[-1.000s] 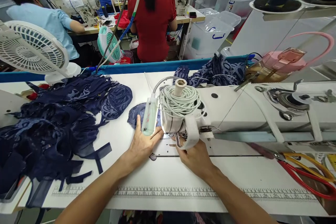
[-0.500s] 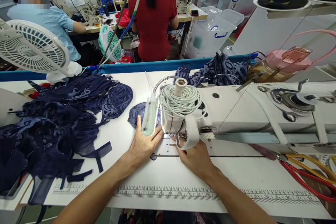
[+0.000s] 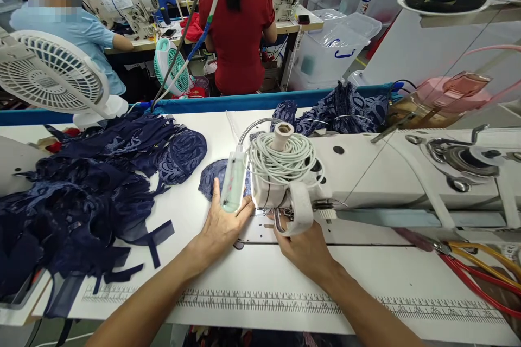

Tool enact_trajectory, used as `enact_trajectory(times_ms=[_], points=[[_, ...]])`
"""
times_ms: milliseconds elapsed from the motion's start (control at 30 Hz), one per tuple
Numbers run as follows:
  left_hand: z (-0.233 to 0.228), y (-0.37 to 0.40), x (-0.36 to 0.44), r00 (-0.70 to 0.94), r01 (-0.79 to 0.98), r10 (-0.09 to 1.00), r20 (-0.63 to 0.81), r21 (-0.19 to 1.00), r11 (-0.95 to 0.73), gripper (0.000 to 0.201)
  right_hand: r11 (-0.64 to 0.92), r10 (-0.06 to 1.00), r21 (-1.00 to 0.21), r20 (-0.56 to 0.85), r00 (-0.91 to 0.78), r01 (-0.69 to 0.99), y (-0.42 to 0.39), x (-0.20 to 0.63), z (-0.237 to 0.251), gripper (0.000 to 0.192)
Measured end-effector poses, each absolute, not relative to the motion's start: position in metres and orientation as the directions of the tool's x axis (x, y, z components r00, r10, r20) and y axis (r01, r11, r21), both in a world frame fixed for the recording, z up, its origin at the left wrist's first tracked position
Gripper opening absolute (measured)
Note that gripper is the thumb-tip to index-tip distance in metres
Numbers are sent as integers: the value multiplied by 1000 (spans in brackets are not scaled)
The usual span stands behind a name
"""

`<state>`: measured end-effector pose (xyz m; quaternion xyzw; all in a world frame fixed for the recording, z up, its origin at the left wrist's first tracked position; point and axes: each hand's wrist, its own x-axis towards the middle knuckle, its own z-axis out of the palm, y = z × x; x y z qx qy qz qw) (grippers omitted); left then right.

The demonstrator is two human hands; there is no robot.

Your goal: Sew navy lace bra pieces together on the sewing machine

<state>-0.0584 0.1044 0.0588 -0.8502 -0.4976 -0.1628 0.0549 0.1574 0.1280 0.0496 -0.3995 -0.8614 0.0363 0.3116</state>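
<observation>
My left hand (image 3: 220,230) lies on the table left of the needle area, thumb and fingers spread. Its fingertips reach a dark blue lace piece (image 3: 209,178), partly covered by a pale lamp (image 3: 233,181) on a bendable metal neck. Under the head of the white sewing machine (image 3: 366,165), my right hand (image 3: 306,249) is close to the presser foot. The machine head and a white guard (image 3: 300,209) hide its fingertips, so what they touch cannot be seen. A coil of pale green cord (image 3: 280,158) sits on top of the machine head.
A heap of navy lace garments (image 3: 81,200) covers the left of the table; more lace (image 3: 345,111) lies behind the machine. Red- and yellow-handled scissors (image 3: 468,260) rest at right. A white fan (image 3: 57,73) stands at left. Two people sit at machines beyond the blue edge (image 3: 244,102).
Both hands keep nearly the same place. The view has shifted very slightly, so the machine appears a little further right. The lace piece shows no clear movement.
</observation>
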Motion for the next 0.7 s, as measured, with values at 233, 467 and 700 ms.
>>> enact_trajectory(times_ms=[233,467,700], points=[[60,106,-58,455,861,815,359,55,-506,34,709,664,-350,625,-411,612,130,158,56,20],[63,109,-61,473,835,814,338,121,-536,35,739,592,-331,734,-333,586,141,165,60,19],[66,111,-64,477,815,816,326,183,-550,46,735,607,-347,719,-339,582,142,163,66,25]])
